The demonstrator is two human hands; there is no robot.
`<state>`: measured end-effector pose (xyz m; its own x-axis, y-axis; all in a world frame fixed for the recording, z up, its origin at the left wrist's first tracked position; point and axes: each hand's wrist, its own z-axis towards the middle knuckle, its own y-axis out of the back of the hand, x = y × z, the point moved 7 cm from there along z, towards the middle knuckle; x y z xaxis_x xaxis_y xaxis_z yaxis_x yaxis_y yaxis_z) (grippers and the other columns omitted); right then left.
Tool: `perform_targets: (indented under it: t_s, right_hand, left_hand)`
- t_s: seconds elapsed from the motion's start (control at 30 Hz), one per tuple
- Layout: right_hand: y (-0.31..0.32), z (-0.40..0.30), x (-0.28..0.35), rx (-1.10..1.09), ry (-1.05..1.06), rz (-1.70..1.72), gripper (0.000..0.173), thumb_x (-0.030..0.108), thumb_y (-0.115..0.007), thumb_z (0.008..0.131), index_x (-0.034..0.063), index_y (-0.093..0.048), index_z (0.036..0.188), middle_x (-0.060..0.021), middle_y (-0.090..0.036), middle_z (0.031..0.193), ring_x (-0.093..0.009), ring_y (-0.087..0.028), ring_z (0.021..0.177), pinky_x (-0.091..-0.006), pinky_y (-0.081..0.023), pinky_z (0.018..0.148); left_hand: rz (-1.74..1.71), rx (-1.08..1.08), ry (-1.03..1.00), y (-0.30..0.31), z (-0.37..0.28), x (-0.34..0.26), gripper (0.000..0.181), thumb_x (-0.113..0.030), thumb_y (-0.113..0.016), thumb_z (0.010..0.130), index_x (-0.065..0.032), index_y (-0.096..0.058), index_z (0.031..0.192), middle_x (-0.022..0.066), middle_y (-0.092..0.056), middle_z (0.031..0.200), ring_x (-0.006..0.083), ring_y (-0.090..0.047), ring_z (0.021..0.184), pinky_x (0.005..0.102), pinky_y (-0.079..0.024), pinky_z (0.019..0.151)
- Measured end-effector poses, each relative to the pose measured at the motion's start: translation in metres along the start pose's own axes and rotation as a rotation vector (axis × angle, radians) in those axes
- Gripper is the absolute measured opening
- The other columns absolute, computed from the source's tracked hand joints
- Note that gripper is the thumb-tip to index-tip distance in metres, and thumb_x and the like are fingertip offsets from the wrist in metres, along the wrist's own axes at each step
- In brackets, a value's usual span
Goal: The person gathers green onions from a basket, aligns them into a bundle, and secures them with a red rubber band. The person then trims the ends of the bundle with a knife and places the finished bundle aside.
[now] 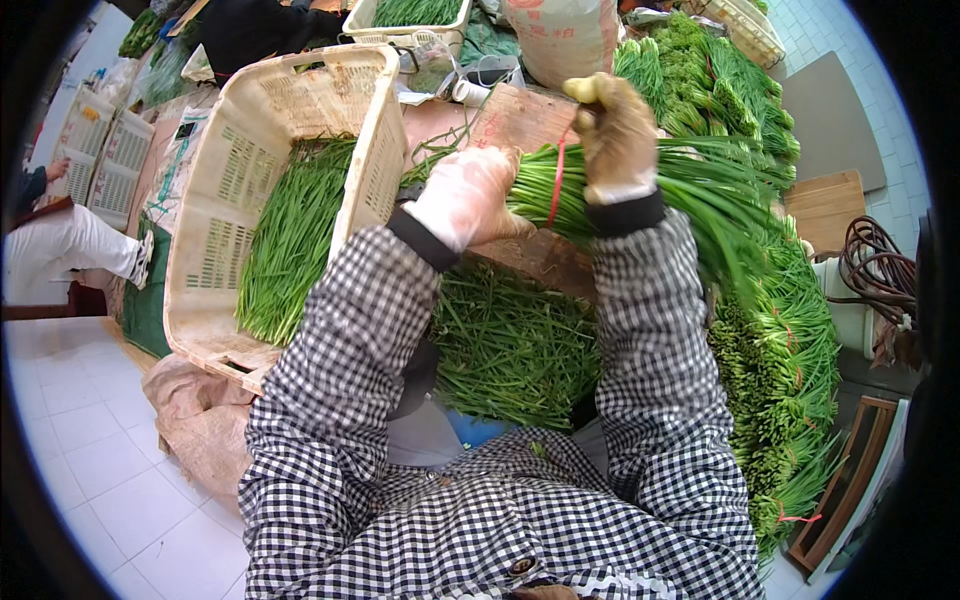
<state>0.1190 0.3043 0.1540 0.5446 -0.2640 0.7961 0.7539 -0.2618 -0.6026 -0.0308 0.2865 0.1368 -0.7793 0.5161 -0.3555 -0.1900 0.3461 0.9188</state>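
My left hand [469, 196], which looks thinly gloved, grips the pale stem end of a bundle of Chinese chives [536, 180] above a wooden board [525, 120]. A red tie [558, 180] goes round the stems. My right hand [619, 139], in a stained glove and blurred by motion, is raised over the bundle, its fingers curled at the tie's upper end. The leaves fan out to the right beyond my wrist. Between my forearms, loose chive trimmings [517, 345] fill a blue container [480, 429], mostly hidden beneath them.
A tall plastic crate [259, 105] on my left holds loose chives [296, 247]. Tied chive bundles [780, 375] are stacked along the right. Behind the board stand a woven sack [562, 41] and another crate [409, 34]. A person's leg [75, 240] shows at far left; coiled cable [874, 262] lies right.
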Motion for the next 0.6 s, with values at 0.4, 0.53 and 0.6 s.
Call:
perform_targets:
  t_s: [0.4, 0.53, 0.6]
  right_hand:
    - [0.068, 0.044, -0.145, 0.051, -0.369, -0.172, 0.015, 0.019, -0.054, 0.095, 0.0077, -0.059, 0.087, -0.0049, -0.066, 0.079, -0.007, -0.054, 0.059, -0.0173, -0.039, 0.048]
    - [0.074, 0.046, -0.141, -0.004, -0.297, -0.064, 0.015, 0.019, -0.056, 0.094, 0.0058, -0.061, 0.087, -0.0055, -0.067, 0.08, -0.007, -0.053, 0.058, -0.0174, -0.04, 0.049]
    - [0.079, 0.044, -0.13, -0.086, -0.273, 0.024, 0.017, 0.018, -0.056, 0.093, 0.0034, -0.062, 0.087, -0.0068, -0.067, 0.081, -0.009, -0.054, 0.059, -0.0185, -0.042, 0.051]
  left_hand:
    - [0.034, -0.05, -0.301, -0.035, 0.02, 0.051, 0.014, -0.012, -0.058, 0.084, -0.0049, -0.064, 0.094, 0.0144, -0.063, 0.082, 0.0338, -0.062, 0.085, 0.0412, -0.049, 0.072]
    - [0.133, -0.249, -0.359, -0.032, 0.016, 0.051, 0.005, -0.008, -0.058, 0.075, -0.0061, -0.059, 0.079, 0.0116, -0.061, 0.076, 0.0311, -0.062, 0.078, 0.0372, -0.049, 0.067]
    - [0.064, -0.266, -0.351, -0.027, 0.015, 0.054, 0.004, -0.006, -0.058, 0.075, -0.006, -0.06, 0.078, 0.0107, -0.06, 0.073, 0.0315, -0.062, 0.074, 0.0373, -0.049, 0.064]
